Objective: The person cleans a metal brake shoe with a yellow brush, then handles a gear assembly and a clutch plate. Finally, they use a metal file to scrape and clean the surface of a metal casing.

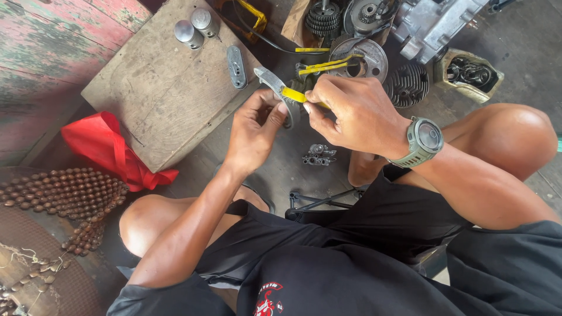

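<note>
My left hand pinches a flat grey metal part that sticks up toward the wooden board. My right hand, with a grey-green watch on its wrist, grips a yellow-handled tool pressed against that metal part. Both hands meet above the floor between my knees. What kind of tip the tool has is hidden by my fingers.
A wooden board at upper left carries two silver cylinders and a small oval plate. Engine parts lie beyond my hands: gears, a finned cylinder, a casing. A small metal piece lies on the floor. Red cloth and a beaded mat are left.
</note>
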